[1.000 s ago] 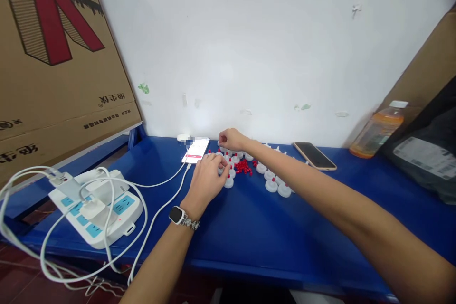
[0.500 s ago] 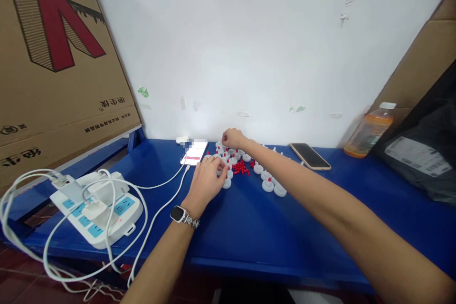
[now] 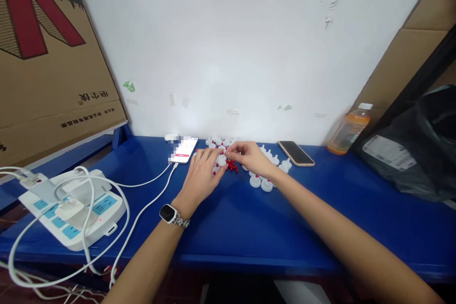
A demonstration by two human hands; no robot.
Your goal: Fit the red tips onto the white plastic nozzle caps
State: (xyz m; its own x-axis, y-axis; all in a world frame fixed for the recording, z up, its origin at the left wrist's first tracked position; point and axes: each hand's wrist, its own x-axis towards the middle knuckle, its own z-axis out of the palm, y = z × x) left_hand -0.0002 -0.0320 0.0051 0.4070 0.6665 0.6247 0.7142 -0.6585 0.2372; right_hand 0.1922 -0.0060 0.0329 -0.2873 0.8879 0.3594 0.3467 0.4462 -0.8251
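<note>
Small white round nozzle caps, several with red tips, crowd the blue table in front of me. My left hand (image 3: 203,171) has its fingers and thumb closed around one white nozzle cap (image 3: 222,160), partly hidden by the fingers. Meeting it from the right, my right hand (image 3: 249,156) pinches at the top of that cap, where a small red tip cap (image 3: 223,153) shows by the fingertips. Just below the right fingers lies a pile of loose red tip caps (image 3: 232,166). More white nozzle caps (image 3: 266,185) stand beneath and beyond the right wrist.
A lit phone (image 3: 185,149) on a cable lies left of the hands, a dark phone (image 3: 296,153) to the right. Further left sits a power strip (image 3: 103,221) with looping white cables. An orange drink bottle (image 3: 349,130) and a black bag (image 3: 416,152) stand at right.
My right hand has come back from the rear white caps to meet my left hand. A white nozzle cap now shows between the two hands. The whole view has shifted slightly.
</note>
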